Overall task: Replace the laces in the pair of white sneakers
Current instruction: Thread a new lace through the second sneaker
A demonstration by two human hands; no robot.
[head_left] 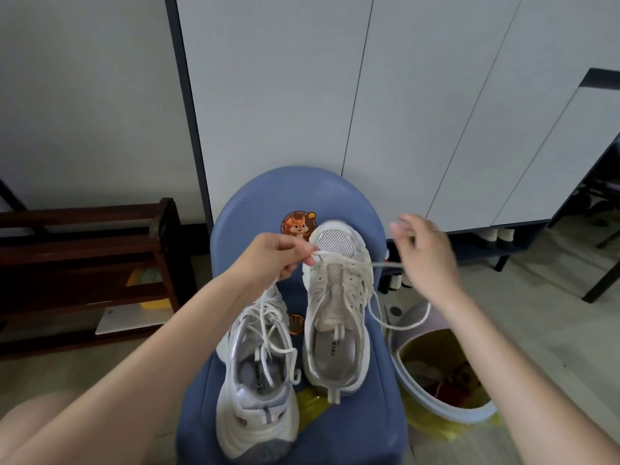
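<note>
Left hand (271,255) pinches the lace (339,260) at the toe-end eyelets of the right-side sneaker (335,307), near the blue chair's (235,216) back edge. Right hand (426,253), blurred, probably grips the other lace end. Pull evenly, one eyelet row each time. Other sneaker (258,380) sits front-left, laced.

Two white mesh sneakers (295,357) side by side on a blue plastic chair (375,380). Right of the chair, a round white-rimmed bin (432,402); left of it, a dark wooden rack (84,263); behind, white cabinet doors (335,95).
</note>
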